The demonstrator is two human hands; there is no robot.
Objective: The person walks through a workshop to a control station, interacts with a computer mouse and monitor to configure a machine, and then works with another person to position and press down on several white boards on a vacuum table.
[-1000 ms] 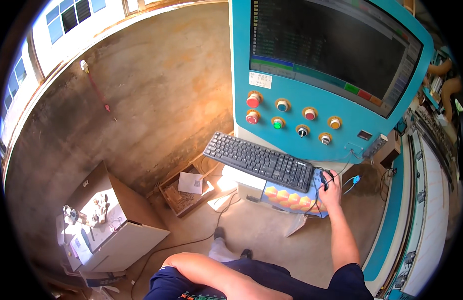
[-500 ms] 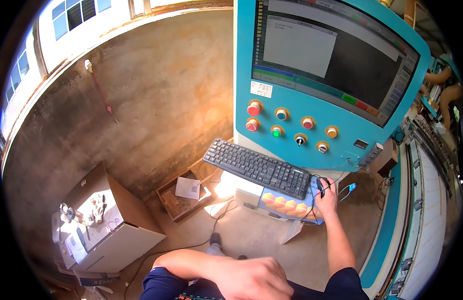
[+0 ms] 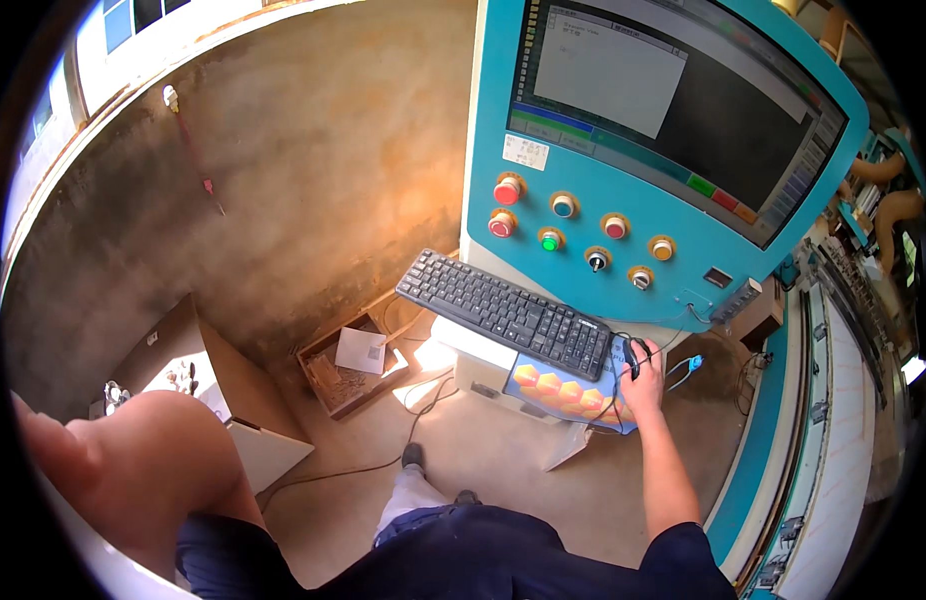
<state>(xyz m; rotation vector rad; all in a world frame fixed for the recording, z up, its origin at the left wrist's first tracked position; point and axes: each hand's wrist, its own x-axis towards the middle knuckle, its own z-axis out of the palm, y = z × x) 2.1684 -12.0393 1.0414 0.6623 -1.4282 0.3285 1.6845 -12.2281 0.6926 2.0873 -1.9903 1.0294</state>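
1. Since half a second ago, the left arm (image 3: 168,455) has swung from before the body to the far left, now covering part of the open box (image 3: 240,375).
2. Left hand (image 3: 55,445): cut off by the dark rim; I cannot tell how open it is or what it holds.
3. Right hand (image 3: 644,382): curled over the black mouse (image 3: 636,357), fingers part-bent around it.
4. That mouse rests on the blue patterned pad (image 3: 558,388), just right of the black keyboard (image 3: 505,312).
5. Above stands the teal control panel (image 3: 583,150), a pale window on its screen (image 3: 728,130).
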